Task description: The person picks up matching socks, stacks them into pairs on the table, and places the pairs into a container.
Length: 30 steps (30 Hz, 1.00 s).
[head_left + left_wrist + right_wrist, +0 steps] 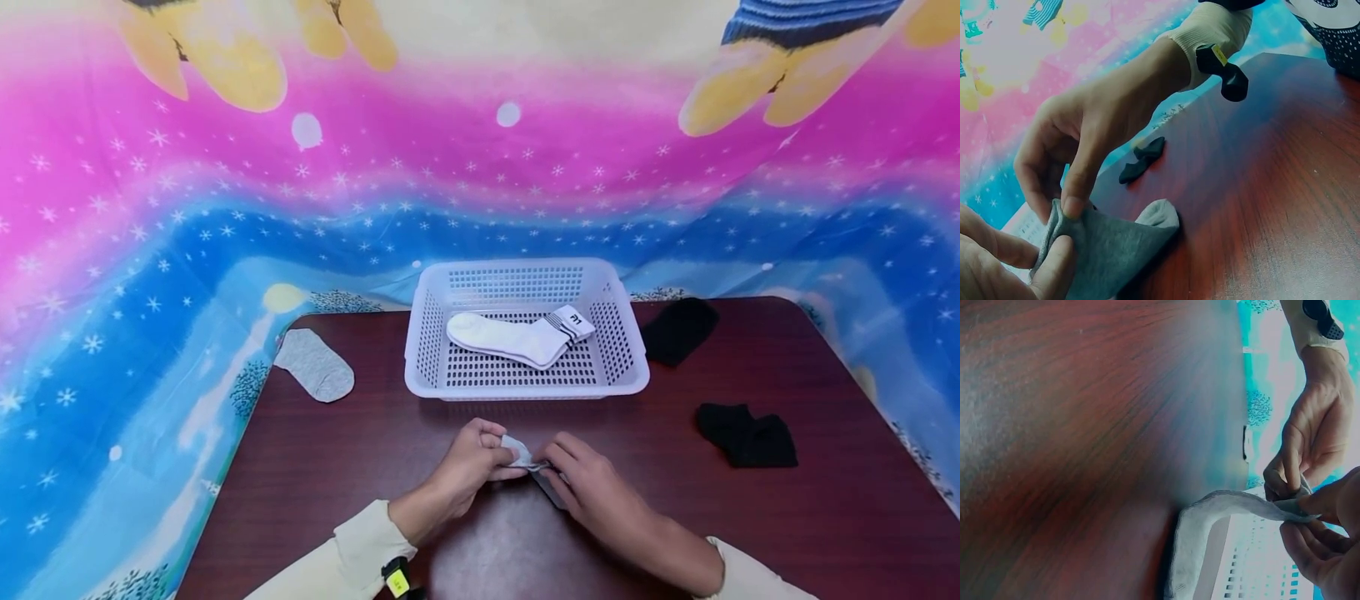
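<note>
Both hands hold a grey sock [1110, 250] by its opening, above the near middle of the table. My left hand [468, 462] pinches one side of the cuff between thumb and fingers. On the other side, my right hand [600, 492] pinches the cuff, its thumb against the fabric in the left wrist view. The rest of the sock hangs down toward the tabletop, and in the right wrist view its length [1191, 544] curves away from the fingers. Another grey sock [318, 367] lies flat at the table's left edge.
A white plastic basket [525, 392] stands at the back middle, holding a white sock [502, 337] with black stripes. One black sock [678, 329] lies right of the basket, another bunched black sock [750, 437] nearer on the right. A patterned cloth [480, 167] hangs behind the dark table [360, 450].
</note>
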{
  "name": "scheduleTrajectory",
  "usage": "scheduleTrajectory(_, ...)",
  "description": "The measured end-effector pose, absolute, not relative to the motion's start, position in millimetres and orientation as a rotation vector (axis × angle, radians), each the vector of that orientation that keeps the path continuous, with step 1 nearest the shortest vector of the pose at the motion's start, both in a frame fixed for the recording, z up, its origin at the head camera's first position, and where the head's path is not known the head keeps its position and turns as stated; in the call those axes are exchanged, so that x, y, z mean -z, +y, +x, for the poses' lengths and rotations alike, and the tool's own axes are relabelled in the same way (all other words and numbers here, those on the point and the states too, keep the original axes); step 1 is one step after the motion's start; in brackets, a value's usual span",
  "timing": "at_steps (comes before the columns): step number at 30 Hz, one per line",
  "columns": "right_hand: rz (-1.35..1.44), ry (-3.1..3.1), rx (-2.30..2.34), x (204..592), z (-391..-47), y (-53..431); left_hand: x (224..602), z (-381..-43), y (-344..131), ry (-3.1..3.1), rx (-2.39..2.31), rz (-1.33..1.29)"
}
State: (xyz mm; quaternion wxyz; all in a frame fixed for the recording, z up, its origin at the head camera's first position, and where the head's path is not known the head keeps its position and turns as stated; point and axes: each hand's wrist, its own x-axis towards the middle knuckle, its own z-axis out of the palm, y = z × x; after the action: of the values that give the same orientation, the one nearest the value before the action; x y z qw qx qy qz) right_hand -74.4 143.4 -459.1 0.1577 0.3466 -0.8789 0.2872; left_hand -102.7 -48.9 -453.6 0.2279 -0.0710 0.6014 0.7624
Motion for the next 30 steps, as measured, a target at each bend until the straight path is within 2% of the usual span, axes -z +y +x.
scheduleTrajectory(18, 0.938, -2.503, -0.911, 462, -82, 146, 457, -107, -49, 2.034, -1.903, -0.101)
scheduleTrajectory(25, 0.9, -2.493, -0.89, 451, -83, 148, 463, -108, -54, 2.164, -1.81, 0.114)
scheduleTrajectory(30, 0.817, -2.513, -1.044, 438, -82, 150, 472, -110, -55, 2.085, -1.747, 0.266)
